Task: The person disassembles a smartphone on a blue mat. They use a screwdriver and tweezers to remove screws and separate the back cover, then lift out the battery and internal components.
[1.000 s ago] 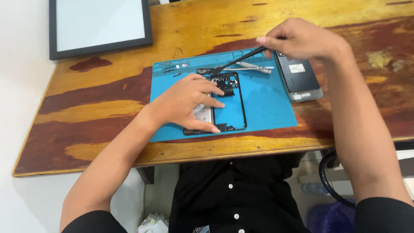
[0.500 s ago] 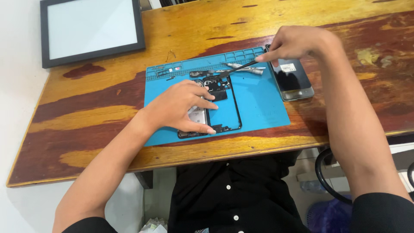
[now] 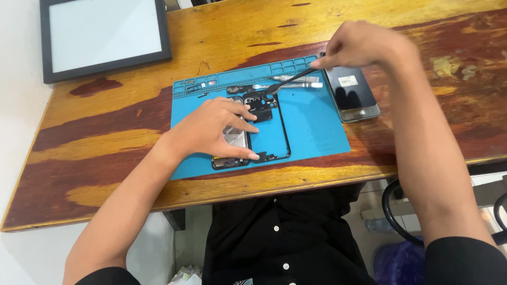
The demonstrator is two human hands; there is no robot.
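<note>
Left hand (image 3: 211, 132) pressed flat on opened phone (image 3: 232, 142), fingers (image 3: 244, 126) spread and gripping nothing, on blue repair mat (image 3: 311, 126) at table (image 3: 132, 142) centre. Loose black frame (image 3: 272, 129) touching phone at 3 o'clock. Right hand (image 3: 359, 45) at 1 o'clock, fingers pinched on thin black tool (image 3: 290, 83), tip near frame's top. Second phone (image 3: 351, 94) just off mat at 3 o'clock; framed panel (image 3: 105, 37) at 10 o'clock. Probable risks: tip slipping and scratching board parts; frame sliding if nudged; small screws knocked off mat.
</note>
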